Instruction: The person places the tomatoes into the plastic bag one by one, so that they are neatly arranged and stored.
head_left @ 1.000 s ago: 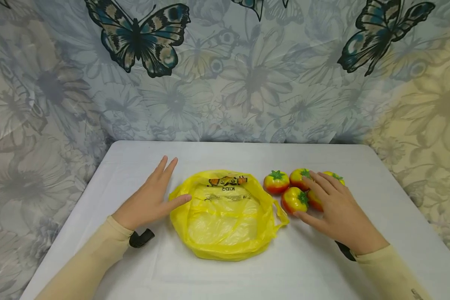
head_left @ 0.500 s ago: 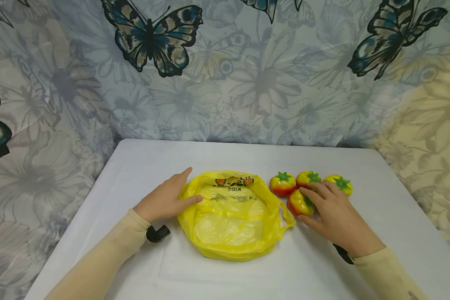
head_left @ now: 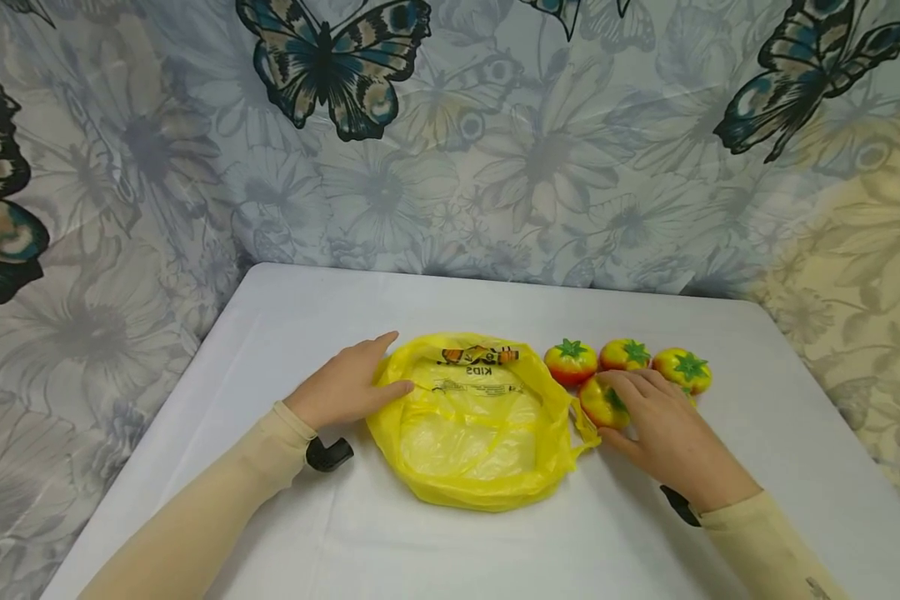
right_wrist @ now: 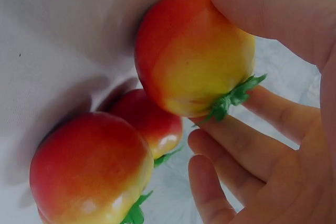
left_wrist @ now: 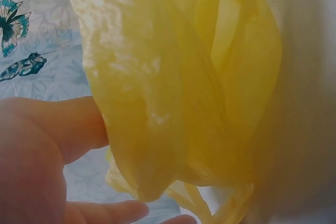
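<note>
Now the right hand (head_left: 667, 433) grips the nearest fruit (head_left: 598, 403), seemingly securing it.
Left hand (head_left: 347, 383), fingers loose, has reached ten o'clock on the yellow bag (head_left: 468, 429).

The white table (head_left: 487, 554) carries a yellow bag (head_left: 468, 446), spread wide near its middle, and just right of that a close cluster of green-topped, red-and-yellow fruits (head_left: 570, 365).

Carrier bag (head_left: 465, 446): thin crinkled plastic, glossy
Tomatoes (head_left: 570, 367): smooth, glossy, plastic-looking
Counter (head_left: 330, 308): matt, cloth-like cover
Sleeves (head_left: 217, 492): matt, smooth cloth
Backdrop (head_left: 540, 158): printed sheet, faint sheen
</note>
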`<state>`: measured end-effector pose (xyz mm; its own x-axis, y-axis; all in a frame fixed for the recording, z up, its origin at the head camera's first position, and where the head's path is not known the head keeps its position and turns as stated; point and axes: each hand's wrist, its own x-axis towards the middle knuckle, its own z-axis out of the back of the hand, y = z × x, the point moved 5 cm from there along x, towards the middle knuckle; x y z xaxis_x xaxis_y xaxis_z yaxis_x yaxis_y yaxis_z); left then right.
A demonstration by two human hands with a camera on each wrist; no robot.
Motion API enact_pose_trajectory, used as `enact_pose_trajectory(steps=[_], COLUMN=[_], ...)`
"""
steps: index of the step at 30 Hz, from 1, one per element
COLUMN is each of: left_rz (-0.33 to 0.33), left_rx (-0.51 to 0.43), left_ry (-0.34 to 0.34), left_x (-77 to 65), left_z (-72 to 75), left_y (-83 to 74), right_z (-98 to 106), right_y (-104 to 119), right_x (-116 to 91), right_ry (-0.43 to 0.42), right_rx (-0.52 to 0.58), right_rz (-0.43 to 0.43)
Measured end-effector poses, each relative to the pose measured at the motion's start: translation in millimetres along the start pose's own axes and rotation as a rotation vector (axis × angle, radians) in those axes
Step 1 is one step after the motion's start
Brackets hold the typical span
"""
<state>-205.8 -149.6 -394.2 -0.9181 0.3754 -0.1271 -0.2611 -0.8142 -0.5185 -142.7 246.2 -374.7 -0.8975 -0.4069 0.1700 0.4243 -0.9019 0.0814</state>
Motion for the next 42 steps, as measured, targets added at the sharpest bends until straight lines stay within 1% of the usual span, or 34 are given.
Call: enact_pose_trajectory(steps=[6, 9, 12, 16, 19, 22, 27, 33, 37, 42], left_rz=[0.001, 0.001, 0.007, 0.012, 0.016, 0.023, 0.017, -0.003, -0.001, 0.013], left_rx=[0.005, 0.002, -0.003, -0.012, -0.018, -0.024, -0.019, -0.012, -0.020, -0.027], left_ry=[-0.011, -0.008, -0.010, -0.025, -0.026, -0.017, -0.015, -0.019, -0.019, -0.028], left_x=[1.3, 1.4, 1.6, -0.5, -2.2, -3.2, -1.8, 1.1, 1.2, 0.5], left_z=[-0.1, -1.3, -1.9, -0.2, 0.6, 0.6, 0.9, 1.9, 2.9, 3.2], left_y=[2.0, 2.3, 1.9, 3.9, 4.3, 3.7, 0.9, 0.9, 1.9, 5.7], right_z=[2.9, 10.9, 22.5, 35.9, 42.7, 45.1, 39.0, 24.8, 14.0, -2.4], right_y=[3.9, 6.2, 9.9, 20.6, 33.2, 48.1, 73.7, 106.8, 128.8, 151.2], right_x=[2.0, 2.6, 5.4, 19.2, 32.6, 48.6, 78.5, 112.5, 130.1, 145.8], right_ry=[0.010, 0.016, -0.002, -0.018, -0.001, 0.017, 0.036, 0.096, 0.124, 0.173], right_rx=[0.009, 0.019, 0.020, 0.022, 0.030, 0.046, 0.084, 0.096, 0.103, 0.092], right_rz=[-0.009, -0.015, 0.000, 0.036, 0.059, 0.091, 0.154, 0.202, 0.254, 0.301])
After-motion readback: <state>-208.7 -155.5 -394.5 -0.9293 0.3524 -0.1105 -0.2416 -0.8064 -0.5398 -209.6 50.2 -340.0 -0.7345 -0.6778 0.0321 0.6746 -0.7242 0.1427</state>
